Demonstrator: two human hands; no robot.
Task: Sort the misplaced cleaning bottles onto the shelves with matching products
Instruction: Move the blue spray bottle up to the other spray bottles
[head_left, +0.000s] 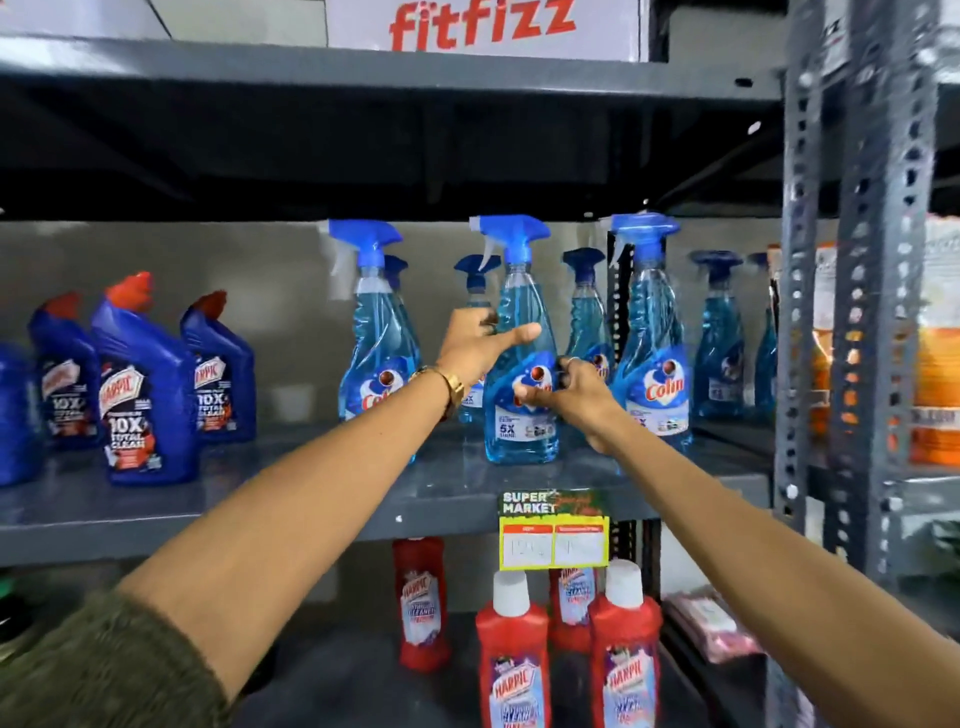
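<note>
While both arms stretch forward, the left hand (480, 338) wraps the waist of the clear blue trigger-spray bottle (521, 364) standing upright on the grey metal shelf (311, 514), long axis vertical. Right hand (566, 392) pinches its label, equally near. Three such bottles stand in front, roughly five behind; at least three dark-blue Harpic bottles (145, 395) left, four red bottles (511, 654) below.

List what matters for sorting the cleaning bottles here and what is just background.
Job:
left hand
right hand
middle spray bottle they touch
other spray bottles
blue toilet cleaner bottles
red bottles below

Background:
price tag
fitfizz box
orange packs
</note>
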